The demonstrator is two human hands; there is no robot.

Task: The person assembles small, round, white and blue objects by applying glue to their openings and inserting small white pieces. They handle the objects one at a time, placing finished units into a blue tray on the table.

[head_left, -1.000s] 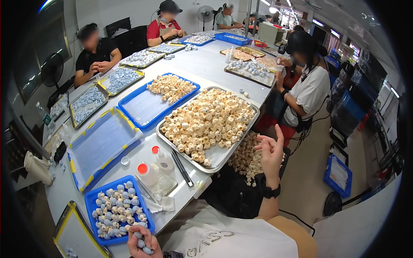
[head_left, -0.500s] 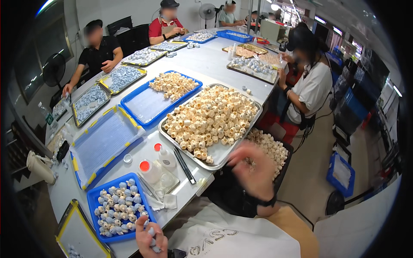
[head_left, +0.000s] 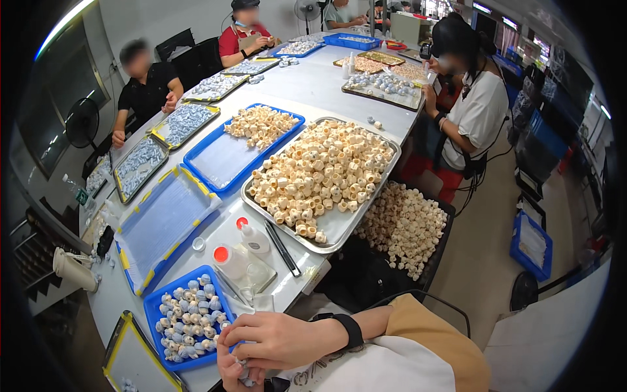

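My left hand [head_left: 231,374] is closed around a small blue-grey piece [head_left: 246,374] at the bottom of the head view, just beside a blue tray [head_left: 151,307]. My right hand [head_left: 277,340] reaches across from the right, its bent fingers closed over the left fingertips. Whatever the right fingers pinch is hidden. In the blue tray lie several small cream figures with blue-grey caps [head_left: 189,307]. Behind the hands, a metal tray [head_left: 339,236] bears a heap of hollow cream pieces [head_left: 320,173].
Glue bottles with red caps [head_left: 228,261], black tweezers [head_left: 282,249] and a white cloth [head_left: 263,302] lie near the blue tray. A dark bin of cream pieces [head_left: 408,228] stands below the table's right edge. Co-workers sit around the table. A yellow-taped tray [head_left: 140,356] is at the front left.
My right hand has swung from beside the metal tray down and left to meet my left hand. The left hand stays near the blue tray. The view has shifted slightly.
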